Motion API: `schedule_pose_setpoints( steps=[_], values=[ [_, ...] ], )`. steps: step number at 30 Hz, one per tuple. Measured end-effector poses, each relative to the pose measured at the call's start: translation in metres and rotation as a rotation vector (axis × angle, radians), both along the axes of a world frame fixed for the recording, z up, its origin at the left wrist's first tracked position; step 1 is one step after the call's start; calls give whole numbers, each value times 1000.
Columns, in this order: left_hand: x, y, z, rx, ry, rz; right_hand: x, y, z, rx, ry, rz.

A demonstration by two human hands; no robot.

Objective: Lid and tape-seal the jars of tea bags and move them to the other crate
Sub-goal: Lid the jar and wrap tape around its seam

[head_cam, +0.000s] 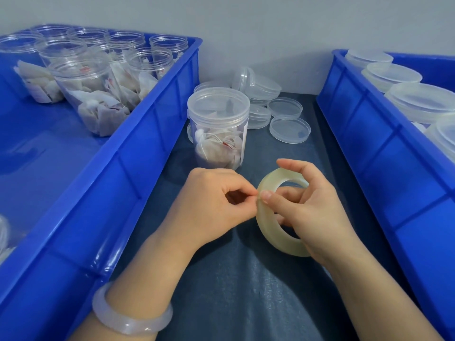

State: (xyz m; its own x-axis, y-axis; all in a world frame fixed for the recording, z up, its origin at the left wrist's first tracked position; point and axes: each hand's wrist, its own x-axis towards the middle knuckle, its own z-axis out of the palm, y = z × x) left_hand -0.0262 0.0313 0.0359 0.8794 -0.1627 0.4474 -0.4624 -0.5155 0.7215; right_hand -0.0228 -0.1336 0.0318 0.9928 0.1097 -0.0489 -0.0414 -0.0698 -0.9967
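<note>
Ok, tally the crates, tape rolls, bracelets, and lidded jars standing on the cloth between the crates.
2 crates: left crate, right crate
1 tape roll
1 bracelet
1 lidded jar on the cloth
Total: 5

The crate at nine o'clock [138, 153] and the crate at three o'clock [369, 134] are moulded in glossy blue plastic, with highlights seen along the rims. The jar [218, 129] and loose lids [289, 129] at twelve o'clock are made of clear, smooth plastic. The tea bags [103, 112] are seen as white, matt, fibrous paper. The tape roll [264, 217] is shown translucent, yellowish and shiny. The surface [246, 279] is covered with dark, matt woven cloth. A smooth, glossy, translucent bangle [133, 318] is worn at seven o'clock; its material cannot be told.
</note>
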Motion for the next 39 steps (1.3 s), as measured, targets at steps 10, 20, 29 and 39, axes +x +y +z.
schedule_pose_setpoints(
  steps=[10,20,29,39],
  values=[
    [4,7,4,-109,98,153,-2,4,1,14,6,57],
    [2,9,8,-260,405,-64,-1,2,5,1,-55,53],
    [-4,-3,8,-106,197,62,-1,4,2,-90,-66,-13],
    [-6,-13,5,-35,23,106,1,0,-1,-104,-31,-12]
  ],
)
